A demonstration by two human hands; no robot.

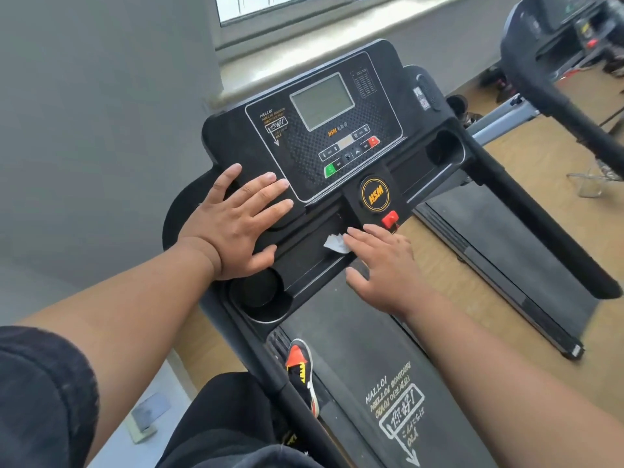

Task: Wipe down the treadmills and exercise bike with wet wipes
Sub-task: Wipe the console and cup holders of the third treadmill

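Note:
A black treadmill console (337,130) with a grey screen and coloured buttons fills the middle of the head view. My left hand (236,221) lies flat on the console's left side, fingers straight and spread. A crumpled white wet wipe (334,243) sits on the console's lower tray, and my right hand (381,265) presses on it with straight fingers. Just right of my fingertips is the red safety key (390,219). The treadmill belt (388,383) with white lettering runs below.
My shoe (300,369) stands on the belt's left edge. A round cup holder (263,295) sits below my left hand. A second treadmill (540,62) is at the upper right, over a wooden floor (540,163). A grey wall and window sill are on the left.

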